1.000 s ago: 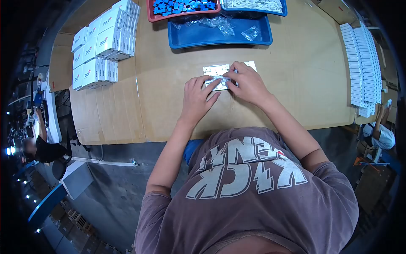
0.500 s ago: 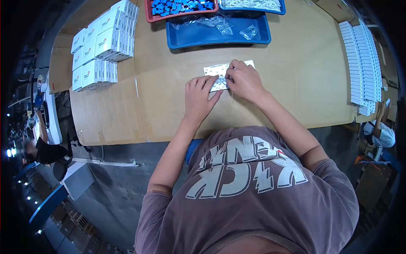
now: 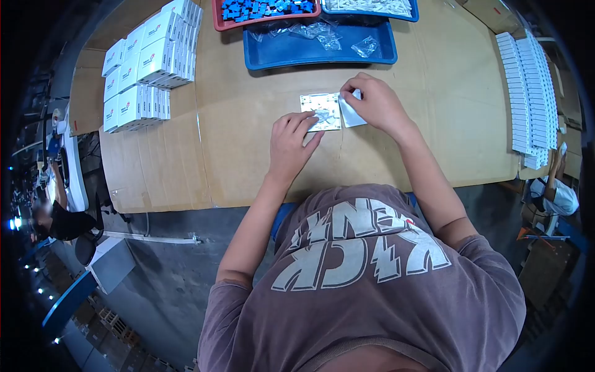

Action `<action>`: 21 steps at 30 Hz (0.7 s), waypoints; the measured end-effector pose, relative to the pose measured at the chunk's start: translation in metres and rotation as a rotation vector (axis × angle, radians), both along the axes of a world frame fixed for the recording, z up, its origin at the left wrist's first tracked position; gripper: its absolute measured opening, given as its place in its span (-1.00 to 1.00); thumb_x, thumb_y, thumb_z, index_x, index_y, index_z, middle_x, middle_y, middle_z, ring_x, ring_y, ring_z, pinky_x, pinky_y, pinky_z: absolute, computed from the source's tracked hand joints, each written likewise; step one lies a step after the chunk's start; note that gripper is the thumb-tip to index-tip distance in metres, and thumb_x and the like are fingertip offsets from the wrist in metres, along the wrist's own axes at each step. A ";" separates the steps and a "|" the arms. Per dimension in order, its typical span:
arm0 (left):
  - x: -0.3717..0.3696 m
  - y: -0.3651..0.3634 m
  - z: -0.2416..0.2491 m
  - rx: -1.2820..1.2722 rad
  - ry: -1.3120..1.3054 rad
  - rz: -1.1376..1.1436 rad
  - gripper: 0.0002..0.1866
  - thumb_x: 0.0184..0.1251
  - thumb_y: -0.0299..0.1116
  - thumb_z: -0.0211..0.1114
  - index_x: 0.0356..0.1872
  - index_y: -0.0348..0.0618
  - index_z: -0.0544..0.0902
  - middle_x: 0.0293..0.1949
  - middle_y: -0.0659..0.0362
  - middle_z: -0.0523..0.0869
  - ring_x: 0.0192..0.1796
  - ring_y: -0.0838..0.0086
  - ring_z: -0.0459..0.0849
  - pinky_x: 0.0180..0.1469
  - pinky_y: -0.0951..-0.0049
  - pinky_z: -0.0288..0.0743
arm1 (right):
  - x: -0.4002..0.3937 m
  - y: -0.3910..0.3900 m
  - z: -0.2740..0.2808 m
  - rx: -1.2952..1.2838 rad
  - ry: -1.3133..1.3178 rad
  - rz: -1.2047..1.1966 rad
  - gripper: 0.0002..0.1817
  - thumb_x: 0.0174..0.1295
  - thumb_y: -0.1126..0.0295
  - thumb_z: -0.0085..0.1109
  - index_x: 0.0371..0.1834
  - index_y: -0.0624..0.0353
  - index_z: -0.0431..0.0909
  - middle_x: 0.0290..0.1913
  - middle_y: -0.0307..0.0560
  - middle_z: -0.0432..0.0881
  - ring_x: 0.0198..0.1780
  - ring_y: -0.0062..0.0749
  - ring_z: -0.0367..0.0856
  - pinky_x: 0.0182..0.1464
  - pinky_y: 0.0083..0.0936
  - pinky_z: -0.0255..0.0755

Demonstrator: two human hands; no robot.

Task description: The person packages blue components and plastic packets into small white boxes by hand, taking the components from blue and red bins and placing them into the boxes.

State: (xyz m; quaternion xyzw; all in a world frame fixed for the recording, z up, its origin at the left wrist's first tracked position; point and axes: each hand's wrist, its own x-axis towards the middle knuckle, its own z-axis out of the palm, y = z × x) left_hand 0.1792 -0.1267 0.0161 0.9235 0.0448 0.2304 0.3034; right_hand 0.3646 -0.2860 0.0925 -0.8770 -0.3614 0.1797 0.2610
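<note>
A white printed sheet (image 3: 331, 106) lies flat on the cardboard-covered table (image 3: 260, 149), with a small clear plastic item (image 3: 322, 115) on it. My left hand (image 3: 291, 137) rests at the sheet's left edge, fingers apart, fingertips on the plastic item. Just right of the sheet, my right hand (image 3: 374, 104) pinches the top of a plain white piece (image 3: 351, 113), which is tilted beside the sheet.
Stacked white boxes (image 3: 130, 102) stand at the left, and rows of white boxes (image 3: 522, 93) at the right. A blue tray (image 3: 319, 64) with plastic bags, a red tray (image 3: 266, 22) of blue parts and another blue tray (image 3: 406, 17) of white parts are at the back.
My right hand has moved right and slightly away from me, drawing the plain white piece off the printed sheet. My left hand has hardly moved.
</note>
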 end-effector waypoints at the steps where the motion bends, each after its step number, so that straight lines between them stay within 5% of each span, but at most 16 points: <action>1: 0.000 0.000 0.000 0.000 0.004 -0.003 -0.63 0.24 -0.23 0.56 0.03 -0.11 0.77 0.09 0.22 0.80 0.15 0.23 0.67 0.24 0.20 0.46 | 0.001 -0.001 0.000 0.015 0.038 -0.020 -0.76 0.38 0.27 0.24 -0.14 0.15 0.82 -0.10 0.03 0.75 -0.07 0.06 0.74 0.09 -0.13 0.58; 10: 0.001 0.003 0.002 -0.006 0.031 -0.013 -0.67 0.25 -0.26 0.55 0.00 -0.12 0.77 0.11 0.21 0.79 0.15 0.23 0.67 0.22 0.21 0.48 | -0.018 -0.002 -0.024 0.179 -0.014 0.246 -0.83 0.28 0.46 0.30 -0.12 0.21 0.80 -0.14 -0.02 0.69 -0.07 -0.06 0.68 0.01 -0.17 0.56; 13: 0.001 0.006 0.000 -0.007 0.012 -0.031 -0.67 0.25 -0.27 0.55 0.00 -0.13 0.77 0.12 0.20 0.79 0.15 0.22 0.67 0.23 0.21 0.48 | -0.022 0.000 -0.028 0.103 -0.040 0.288 -0.84 0.29 0.39 0.33 -0.16 0.16 0.82 -0.14 -0.04 0.73 0.02 -0.06 0.70 0.13 -0.12 0.54; 21: 0.002 0.007 -0.002 0.008 -0.007 -0.032 -0.65 0.22 -0.27 0.57 0.00 -0.14 0.77 0.11 0.18 0.78 0.14 0.23 0.68 0.20 0.20 0.50 | -0.024 -0.001 -0.029 0.074 -0.083 0.263 -0.86 0.27 0.37 0.31 -0.18 0.11 0.79 -0.18 -0.11 0.74 -0.06 -0.06 0.70 0.05 -0.13 0.53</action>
